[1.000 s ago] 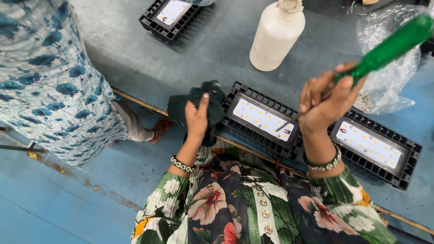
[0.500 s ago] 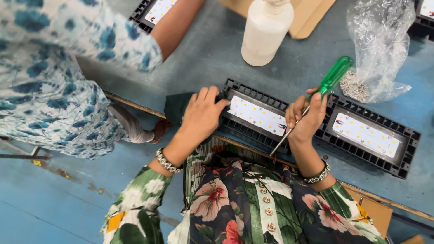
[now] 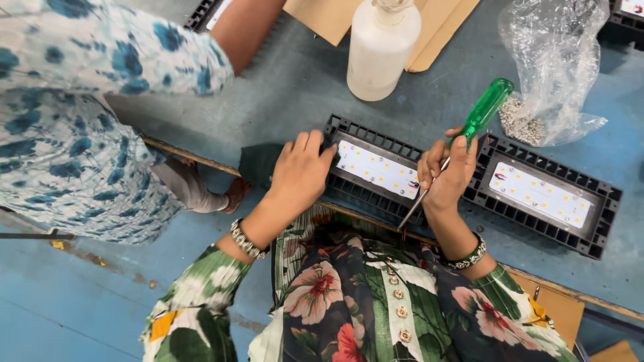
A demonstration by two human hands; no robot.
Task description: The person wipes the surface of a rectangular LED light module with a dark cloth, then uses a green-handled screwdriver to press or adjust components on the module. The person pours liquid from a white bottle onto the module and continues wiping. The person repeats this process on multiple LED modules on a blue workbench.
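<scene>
Blue-grey worktop [image 3: 268, 100] carries everything here, with a co-worker in a blue-patterned top [image 3: 74, 114] filling the 9 o'clock side. Two black finned lamps lie side by side near the front edge: the near lamp [image 3: 376, 171] at centre, the second lamp [image 3: 543, 198] at 3 o'clock of it, each with a pale LED board facing up. A white bottle [image 3: 382, 50] stands at 12 o'clock on brown card [image 3: 436, 30], and a clear bag [image 3: 553, 67] with small screws sits at 1 o'clock.

The left hand [image 3: 302, 174] lies flat, fingers spread, pressing the near lamp's 9 o'clock end and grasping nothing. The right hand [image 3: 446, 174] is clenched around a green-handled screwdriver [image 3: 463, 144], whose shaft slants down toward 7 o'clock, its tip at the lamp's front edge.

To do this well, I judge the left hand should keep the lamp pinned against the worktop, and the screwdriver should stand straighter over the screw head so it does not slip onto the board.
</scene>
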